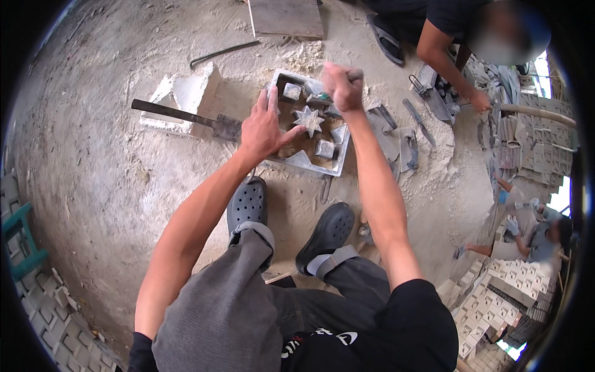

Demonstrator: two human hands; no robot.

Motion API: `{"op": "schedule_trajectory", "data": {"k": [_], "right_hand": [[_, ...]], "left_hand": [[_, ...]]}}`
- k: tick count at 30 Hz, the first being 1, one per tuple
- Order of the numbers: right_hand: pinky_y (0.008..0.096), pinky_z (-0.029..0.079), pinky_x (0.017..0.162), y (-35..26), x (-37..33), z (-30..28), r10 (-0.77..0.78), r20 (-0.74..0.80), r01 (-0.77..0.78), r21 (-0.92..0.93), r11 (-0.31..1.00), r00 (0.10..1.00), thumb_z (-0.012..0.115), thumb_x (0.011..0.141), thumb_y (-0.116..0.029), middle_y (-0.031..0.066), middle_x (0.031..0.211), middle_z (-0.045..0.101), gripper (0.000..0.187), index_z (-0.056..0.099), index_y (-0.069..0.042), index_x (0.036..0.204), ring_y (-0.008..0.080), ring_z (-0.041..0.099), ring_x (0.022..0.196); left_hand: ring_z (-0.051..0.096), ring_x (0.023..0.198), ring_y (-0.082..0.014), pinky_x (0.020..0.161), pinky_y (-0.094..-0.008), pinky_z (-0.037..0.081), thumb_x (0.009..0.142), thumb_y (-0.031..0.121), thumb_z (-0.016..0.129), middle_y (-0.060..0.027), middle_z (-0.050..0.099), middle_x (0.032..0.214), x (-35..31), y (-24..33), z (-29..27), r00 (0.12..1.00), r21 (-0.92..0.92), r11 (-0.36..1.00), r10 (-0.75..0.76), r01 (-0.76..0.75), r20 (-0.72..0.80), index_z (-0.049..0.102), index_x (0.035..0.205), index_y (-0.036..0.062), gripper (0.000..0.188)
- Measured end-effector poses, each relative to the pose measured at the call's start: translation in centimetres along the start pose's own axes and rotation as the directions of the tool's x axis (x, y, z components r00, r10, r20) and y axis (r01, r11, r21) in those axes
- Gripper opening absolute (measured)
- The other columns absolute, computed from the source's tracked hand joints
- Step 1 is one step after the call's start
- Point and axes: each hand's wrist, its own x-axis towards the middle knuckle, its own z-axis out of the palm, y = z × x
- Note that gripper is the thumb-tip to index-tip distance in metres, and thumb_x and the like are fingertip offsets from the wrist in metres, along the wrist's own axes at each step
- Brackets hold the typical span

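Observation:
A square metal mould [339, 162] lies on the dusty ground before my feet. Inside it sit a star-shaped metal piece [308, 121], metal blocks [325, 149] and brownish loose material. My left hand [263, 127] is open over the mould's left side, fingers spread, its thumb reaching toward the star. My right hand [343, 87] is closed in a fist at the mould's far right corner, with nothing seen sticking out of it. Whether the fist touches the mould I cannot tell.
Left of the mould, a long-handled flat tool [180, 115] rests across a broken white block [186, 93]. Beyond lies a bent metal rod [223, 53]. Trowels [418, 122] and powder are at right. A co-worker's arm [446, 65] reaches in at the far right, near stacked patterned blocks [545, 142].

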Motion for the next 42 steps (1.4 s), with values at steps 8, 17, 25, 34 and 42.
{"op": "schedule_trajectory", "data": {"k": [8, 17, 25, 34, 42], "right_hand": [[0.0286, 0.027, 0.043, 2.1, -0.6, -1.3, 0.128, -0.024, -0.128, 0.020, 0.992, 0.991, 0.061, 0.093, -0.015, -0.0023, 0.048, 0.043, 0.048, 0.045, -0.009, 0.048, 0.0070, 0.036, 0.042], [0.0283, 0.032, 0.046, 1.2, -0.4, -2.8, 0.103, 0.072, -0.111, 0.112, 0.988, 0.992, 0.061, 0.094, -0.019, -0.0026, 0.050, 0.039, 0.046, 0.042, -0.013, 0.053, 0.0090, 0.036, 0.044], [0.0307, 0.029, 0.045, -0.7, 0.0, 0.7, 0.099, -0.423, -0.037, 0.153, 0.988, 0.901, 0.065, 0.093, -0.026, -0.0022, 0.047, 0.033, 0.053, 0.033, -0.017, 0.052, 0.0115, 0.030, 0.041], [0.0296, 0.031, 0.042, -0.6, -0.7, -0.4, -0.072, -0.395, 0.084, 0.014, 0.996, 0.916, 0.062, 0.093, -0.020, -0.0021, 0.046, 0.046, 0.050, 0.042, -0.013, 0.048, 0.0097, 0.041, 0.039], [0.0295, 0.026, 0.040, -1.7, 0.8, -0.6, 0.061, -0.278, 0.017, 0.271, 0.962, 0.959, 0.060, 0.094, -0.021, -0.0042, 0.048, 0.043, 0.046, 0.043, -0.015, 0.052, 0.0079, 0.037, 0.040]], "left_hand": [[0.046, 0.135, -0.0415, 0.103, -0.0461, 0.048, 0.075, 0.072, 0.070, -0.0268, 0.033, 0.153, 0.3, 0.6, 0.0, 1.000, 0.002, 1.000, 0.016, -0.016, -0.018, 0.018, 0.155, -0.0029, 0.122], [0.048, 0.133, -0.0430, 0.098, -0.0465, 0.051, 0.074, 0.073, 0.069, -0.0294, 0.034, 0.153, 0.2, 0.6, 0.4, 0.999, 0.009, 1.000, 0.029, -0.028, -0.019, 0.019, 0.155, -0.0028, 0.122], [0.047, 0.135, -0.0416, 0.104, -0.0455, 0.047, 0.075, 0.073, 0.069, -0.0266, 0.033, 0.154, 0.1, 0.7, 0.0, 1.000, 0.003, 1.000, 0.012, -0.012, -0.007, 0.018, 0.155, -0.0027, 0.121], [0.048, 0.133, -0.0418, 0.103, -0.0459, 0.048, 0.076, 0.071, 0.069, -0.0266, 0.035, 0.151, 0.2, 0.8, 0.0, 0.999, 0.007, 1.000, 0.024, -0.024, -0.022, 0.019, 0.155, -0.0029, 0.119], [0.048, 0.133, -0.0416, 0.101, -0.0467, 0.049, 0.076, 0.071, 0.069, -0.0260, 0.035, 0.152, 0.0, -0.2, -0.1, 0.998, 0.013, 0.999, 0.030, -0.030, -0.048, 0.019, 0.155, -0.0023, 0.119]]}}
